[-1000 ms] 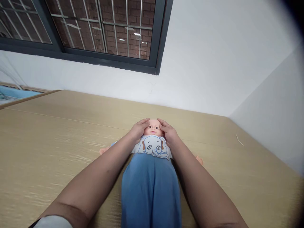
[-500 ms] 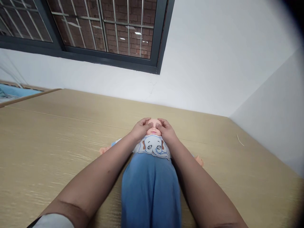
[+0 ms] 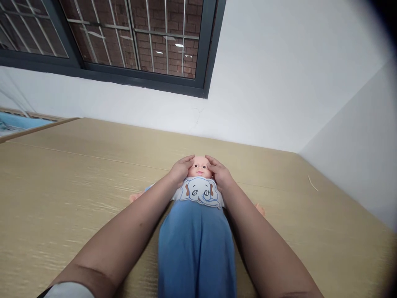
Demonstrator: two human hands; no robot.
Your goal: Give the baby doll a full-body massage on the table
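A baby doll (image 3: 200, 192) lies on its back on the tan table, its head away from me. It wears a white top with an elephant picture and blue trousers (image 3: 197, 248). My left hand (image 3: 181, 170) is cupped against one side of the doll's head, and my right hand (image 3: 218, 171) clasps the other side. Between them the doll's face shows, eyes and mouth uncovered. The doll's small hands (image 3: 260, 210) stick out past my forearms on both sides.
Beyond the wood-patterned tabletop (image 3: 93, 174) stands a white wall (image 3: 254, 82) with a dark-framed, barred window (image 3: 139, 74). A thin pale strip (image 3: 312, 183) lies at the right. Something light blue (image 3: 25, 121) shows past the left edge.
My thumbs have slid outward from the doll's eyes to the sides of its face, so the eyes now show. Both hands still hold the head, and the doll lies in the same place.
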